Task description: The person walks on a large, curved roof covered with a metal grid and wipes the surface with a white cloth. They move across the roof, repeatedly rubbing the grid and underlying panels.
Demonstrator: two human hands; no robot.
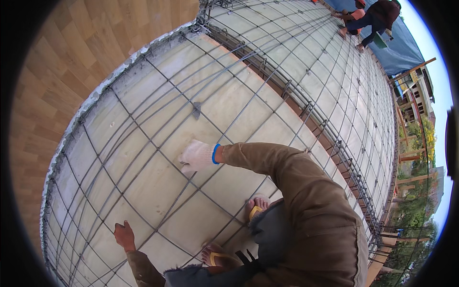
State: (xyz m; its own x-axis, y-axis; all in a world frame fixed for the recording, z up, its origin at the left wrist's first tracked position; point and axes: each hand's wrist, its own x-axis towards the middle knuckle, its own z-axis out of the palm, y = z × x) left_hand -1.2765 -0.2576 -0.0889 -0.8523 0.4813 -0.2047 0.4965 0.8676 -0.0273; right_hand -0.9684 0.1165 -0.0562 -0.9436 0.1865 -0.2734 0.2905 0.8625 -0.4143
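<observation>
My right hand (197, 157), in a white knit glove with a blue cuff, is held out with its fingers curled. A steel reinforcing bar (178, 197) passes out of sight behind that glove; whether the fingers grip it, I cannot tell. Lower left, my left hand (124, 235) is ungloved and also curled. It lies over or beside a crossing bar (133, 205), and its palm side is hidden. Around both hands spreads a rebar mesh (157, 148) over pale formwork panels (211, 125). A small dark flat piece (196, 110) lies among the bars.
My feet in yellow-strapped sandals (255, 211) stand between bars. A rebar beam cage (304, 107) runs diagonally to my right. Rough concrete edging (104, 84) borders wood-look flooring (71, 68). Two people (376, 18) work at the far right by a blue tarp (412, 46).
</observation>
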